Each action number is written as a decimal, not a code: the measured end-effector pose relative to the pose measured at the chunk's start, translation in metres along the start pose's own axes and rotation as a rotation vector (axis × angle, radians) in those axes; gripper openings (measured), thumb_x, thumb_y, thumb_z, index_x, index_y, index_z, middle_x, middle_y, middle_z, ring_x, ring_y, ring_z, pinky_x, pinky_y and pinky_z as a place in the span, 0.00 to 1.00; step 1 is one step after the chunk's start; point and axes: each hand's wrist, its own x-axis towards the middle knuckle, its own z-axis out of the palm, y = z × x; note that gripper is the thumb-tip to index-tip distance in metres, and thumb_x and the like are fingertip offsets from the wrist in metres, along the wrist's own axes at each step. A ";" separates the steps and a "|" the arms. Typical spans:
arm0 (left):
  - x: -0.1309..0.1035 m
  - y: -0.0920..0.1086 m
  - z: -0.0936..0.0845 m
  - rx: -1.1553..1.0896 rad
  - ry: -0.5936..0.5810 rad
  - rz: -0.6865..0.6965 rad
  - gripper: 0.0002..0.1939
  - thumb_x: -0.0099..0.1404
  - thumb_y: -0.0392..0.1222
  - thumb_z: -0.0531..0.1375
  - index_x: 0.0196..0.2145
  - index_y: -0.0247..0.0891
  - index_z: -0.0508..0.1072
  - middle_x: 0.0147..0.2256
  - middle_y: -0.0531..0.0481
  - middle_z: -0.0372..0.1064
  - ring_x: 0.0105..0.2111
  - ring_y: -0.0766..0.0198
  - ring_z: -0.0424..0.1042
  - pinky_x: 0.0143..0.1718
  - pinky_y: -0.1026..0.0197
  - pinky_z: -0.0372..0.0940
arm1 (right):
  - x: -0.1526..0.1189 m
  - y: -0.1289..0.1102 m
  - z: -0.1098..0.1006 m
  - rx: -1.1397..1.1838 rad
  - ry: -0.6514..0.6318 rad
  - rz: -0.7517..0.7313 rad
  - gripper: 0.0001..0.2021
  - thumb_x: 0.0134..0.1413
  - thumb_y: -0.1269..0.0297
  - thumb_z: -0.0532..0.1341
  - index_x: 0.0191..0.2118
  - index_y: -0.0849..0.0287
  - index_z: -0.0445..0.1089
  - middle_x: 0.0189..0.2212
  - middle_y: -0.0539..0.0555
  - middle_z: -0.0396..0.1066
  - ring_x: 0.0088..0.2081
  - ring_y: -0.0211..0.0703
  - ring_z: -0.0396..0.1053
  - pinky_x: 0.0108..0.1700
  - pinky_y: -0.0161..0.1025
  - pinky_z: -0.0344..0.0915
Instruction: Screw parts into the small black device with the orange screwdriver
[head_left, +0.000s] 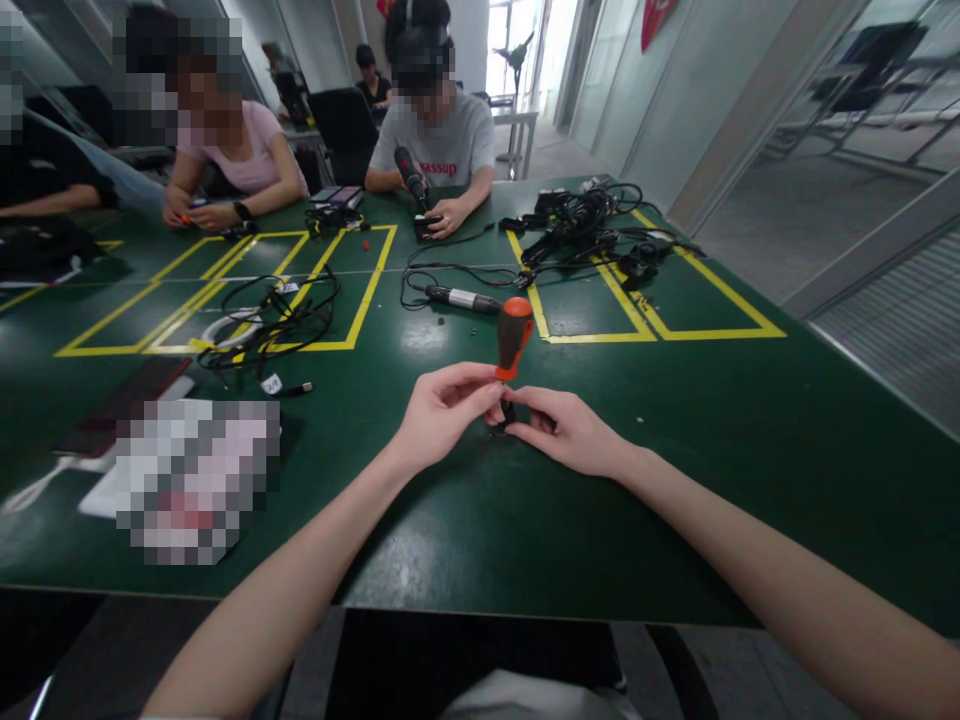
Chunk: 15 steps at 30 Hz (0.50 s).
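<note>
A screwdriver (514,335) with an orange and dark grey handle stands nearly upright, tip down, over a small black part (508,412) at the green table's middle. My left hand (446,410) is closed, its thumb and fingers pinching the screwdriver's thin shaft just under the handle. From the other side, my right hand (566,425) is closed with its fingertips on the small black part, low against the tabletop. Fingers hide most of that part, and the screwdriver's tip cannot be made out.
Beyond my hands lies a corded pen-shaped tool (463,298). Black cables are heaped at the back right (592,225), with loose cables (277,315) at the left. A phone (124,405) and a blurred packet (202,480) lie left. Across the table (420,520), a person holds a power driver (410,175).
</note>
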 end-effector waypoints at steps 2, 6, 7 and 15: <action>0.000 0.001 0.001 0.017 0.012 -0.008 0.19 0.58 0.52 0.74 0.38 0.33 0.81 0.29 0.48 0.79 0.23 0.69 0.72 0.28 0.63 0.71 | 0.000 0.000 0.000 0.000 0.006 -0.004 0.17 0.67 0.56 0.62 0.54 0.61 0.72 0.33 0.52 0.74 0.25 0.37 0.66 0.29 0.35 0.62; 0.001 0.000 0.001 0.067 0.079 0.000 0.18 0.56 0.51 0.75 0.36 0.34 0.82 0.30 0.48 0.80 0.23 0.71 0.69 0.26 0.65 0.69 | 0.000 0.000 0.000 0.008 0.007 -0.004 0.15 0.68 0.54 0.61 0.51 0.60 0.73 0.31 0.52 0.73 0.24 0.36 0.65 0.28 0.35 0.61; 0.001 0.000 0.001 0.075 0.092 0.006 0.17 0.56 0.50 0.75 0.36 0.34 0.83 0.31 0.47 0.80 0.24 0.70 0.70 0.26 0.65 0.69 | 0.000 -0.001 -0.001 0.012 0.004 -0.002 0.15 0.68 0.54 0.61 0.50 0.60 0.73 0.31 0.52 0.73 0.24 0.36 0.64 0.27 0.35 0.61; 0.003 0.000 0.002 0.060 0.010 0.050 0.14 0.54 0.46 0.76 0.32 0.35 0.81 0.31 0.52 0.74 0.22 0.73 0.68 0.25 0.66 0.69 | 0.000 -0.004 -0.003 0.005 -0.007 0.015 0.13 0.67 0.58 0.62 0.49 0.60 0.73 0.31 0.52 0.73 0.25 0.37 0.65 0.29 0.36 0.62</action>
